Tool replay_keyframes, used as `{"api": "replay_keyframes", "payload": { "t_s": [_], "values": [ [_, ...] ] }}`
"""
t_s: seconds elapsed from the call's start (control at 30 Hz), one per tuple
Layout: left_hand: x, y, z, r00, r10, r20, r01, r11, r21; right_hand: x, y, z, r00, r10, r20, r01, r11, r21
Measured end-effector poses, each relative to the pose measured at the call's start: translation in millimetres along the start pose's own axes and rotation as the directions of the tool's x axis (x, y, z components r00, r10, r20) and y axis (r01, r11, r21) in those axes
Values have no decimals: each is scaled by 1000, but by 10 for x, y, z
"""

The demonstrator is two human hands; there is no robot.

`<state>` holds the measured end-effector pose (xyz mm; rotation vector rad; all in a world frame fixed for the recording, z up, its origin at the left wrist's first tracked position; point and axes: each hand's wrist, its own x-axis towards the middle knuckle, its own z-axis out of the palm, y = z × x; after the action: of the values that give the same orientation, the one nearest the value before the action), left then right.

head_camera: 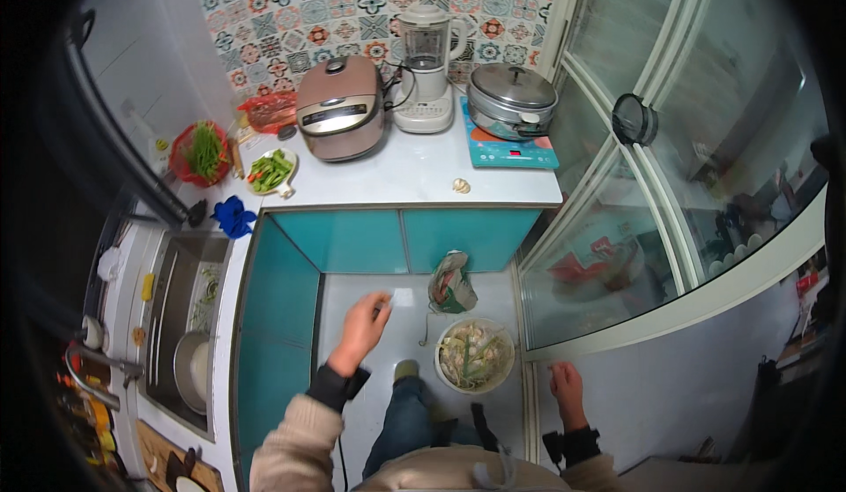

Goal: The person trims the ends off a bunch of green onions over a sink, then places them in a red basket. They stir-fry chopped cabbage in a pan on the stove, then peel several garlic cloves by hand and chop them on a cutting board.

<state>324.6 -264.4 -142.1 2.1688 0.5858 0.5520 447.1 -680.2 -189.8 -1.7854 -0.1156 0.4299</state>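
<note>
My left hand (363, 330) hangs in the air over the floor, in front of the teal cabinet doors (350, 241). Its fingers are partly curled; whether anything small sits between them is unclear. At the right, my right hand (567, 389) is held loosely curled beside the track of the glass sliding door (595, 241), and its inner side is hidden. Between the two hands a white bucket (477, 390) filled with vegetable scraps (470, 353) stands on the floor. Just beyond it is a crumpled plastic bag (456, 297). Neither hand touches these things.
On the white counter (396, 178) stand a rice cooker (340, 108), a blender (425, 75), a lidded steel pot (513, 102) on an induction cooker (512, 156), garlic (461, 186) and a plate of cut green vegetables (289, 189). A sink (173, 260) holding a metal bowl (186, 373) is at left.
</note>
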Motion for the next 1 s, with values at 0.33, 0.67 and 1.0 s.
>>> {"api": "replay_keyframes", "payload": {
  "t_s": [0.33, 0.67, 1.0],
  "values": [
    [3001, -127, 1675, 965, 196, 172, -245, 905, 348, -922, -308, 497, 941, 338, -29, -339, 941, -26],
    [3675, -181, 2225, 861, 170, 480, -439, 725, 531, -481, -816, 516, 957, 282, -65, -287, 954, -82],
    [1713, 1737, 1502, 913, 189, 362, -40, 923, -382, 1125, -1453, -310, 990, -129, 50, 137, 965, -223]
  ]
}}
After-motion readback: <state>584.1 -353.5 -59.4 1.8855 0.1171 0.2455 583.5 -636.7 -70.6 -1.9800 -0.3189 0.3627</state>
